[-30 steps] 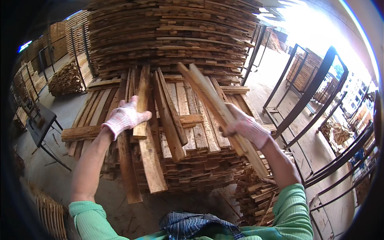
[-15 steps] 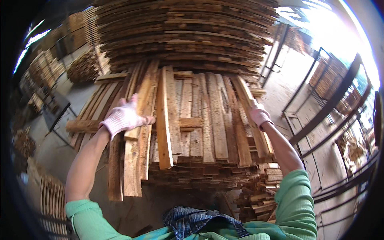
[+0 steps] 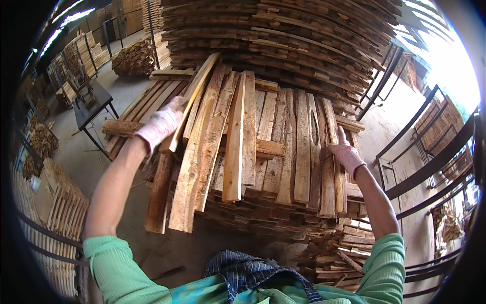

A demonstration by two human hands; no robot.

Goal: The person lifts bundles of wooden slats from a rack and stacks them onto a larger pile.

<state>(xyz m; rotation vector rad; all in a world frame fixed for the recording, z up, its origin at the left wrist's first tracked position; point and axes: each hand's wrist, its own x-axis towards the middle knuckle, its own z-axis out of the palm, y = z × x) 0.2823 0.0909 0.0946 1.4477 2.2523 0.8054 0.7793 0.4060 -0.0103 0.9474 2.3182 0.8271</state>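
timber yard, tall slat stacks behind. loose slats [image 3: 263,147] now lie flatter and squarer on the near pile than a second ago. left hand [image 3: 159,126] grips a tilted slat [image 3: 190,104]; right hand [image 3: 344,152] presses flat on the right edge. levelling seems nearly done.

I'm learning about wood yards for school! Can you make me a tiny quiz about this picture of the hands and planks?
1. True or false: both hands wear pale pink work gloves.
2. The left hand has its grip on: A) a thin pale wooden slat B) a hammer C) a rope.
3. Fill in: the right hand rests on the rough brown wooden planks at the layer's ____ edge.

Key: 1 true; 2 A; 3 right.
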